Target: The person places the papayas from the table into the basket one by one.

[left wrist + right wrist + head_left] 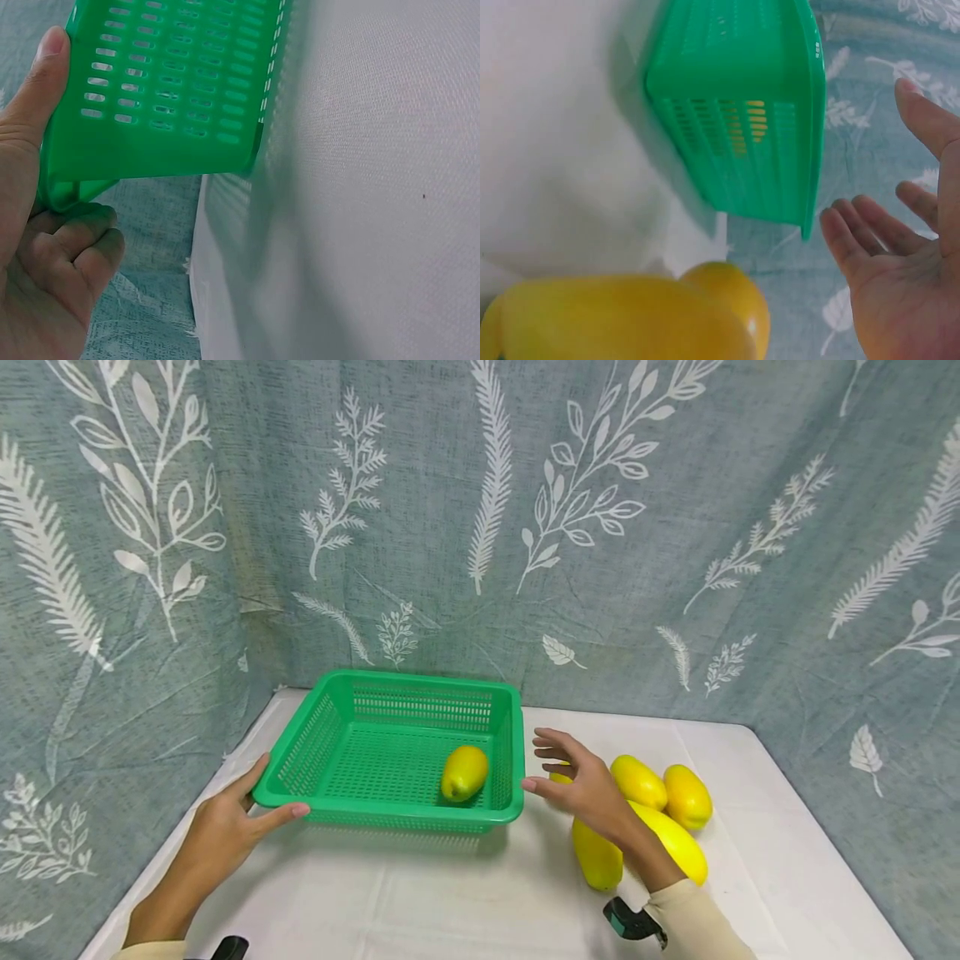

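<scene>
Here's the green basket [405, 812] over the left part of the white table [420, 906], long axis running left to right, and the left hand [217, 839] has its near left corner gripped, thumb at the near rim. Over at the right end, the right hand [588, 789] hovers just beside the rim, fingers and thumb apart, nothing held! Basket to its left, one yellow fruit [464, 773] inside at near right; the loose yellow fruits [687, 797] lie around and right of that nearer right hand.

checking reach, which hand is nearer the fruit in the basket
Right. The right hand is just outside the basket, right of the fruit; the left hand grips the basket's near left corner, farther away.
</scene>
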Available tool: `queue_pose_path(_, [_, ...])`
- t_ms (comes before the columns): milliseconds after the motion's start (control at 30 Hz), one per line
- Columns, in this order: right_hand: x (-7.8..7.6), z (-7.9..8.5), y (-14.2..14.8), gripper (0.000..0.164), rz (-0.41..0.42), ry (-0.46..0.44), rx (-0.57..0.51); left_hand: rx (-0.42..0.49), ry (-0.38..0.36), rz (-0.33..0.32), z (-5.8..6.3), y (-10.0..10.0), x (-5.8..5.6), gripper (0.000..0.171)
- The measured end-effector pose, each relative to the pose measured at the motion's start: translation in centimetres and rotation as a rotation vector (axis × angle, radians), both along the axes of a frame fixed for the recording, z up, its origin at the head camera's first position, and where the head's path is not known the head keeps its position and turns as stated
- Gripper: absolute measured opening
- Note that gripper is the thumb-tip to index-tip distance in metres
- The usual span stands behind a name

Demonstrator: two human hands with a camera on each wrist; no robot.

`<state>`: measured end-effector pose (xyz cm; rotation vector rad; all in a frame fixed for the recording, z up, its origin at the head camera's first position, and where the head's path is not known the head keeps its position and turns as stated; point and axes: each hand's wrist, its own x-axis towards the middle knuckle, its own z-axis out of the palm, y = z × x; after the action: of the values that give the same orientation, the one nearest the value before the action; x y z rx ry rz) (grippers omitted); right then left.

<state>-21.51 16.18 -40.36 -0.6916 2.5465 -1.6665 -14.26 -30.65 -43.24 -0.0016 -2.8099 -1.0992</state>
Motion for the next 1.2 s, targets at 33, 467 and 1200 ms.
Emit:
queue_pose_path(33, [0.0,-0.1,0.3,0.072,-0.008,-0.003,-0.002,0.002,0.001,0.0,0.0,0.0,0.0,0.111])
queue_pose_path(467, [0.5,-0.7,4.2,0.068,-0.067,-0.01,0.002,-0.012,0.031,-0.004,0.1,0.1,0.0,0.109])
queue_pose_path(1200, [2.1,-1.9,10.1,0.065,-0.189,0.063,0.113,0.007,-0.008,-0.003,-0.1,-0.1,0.1,0.11])
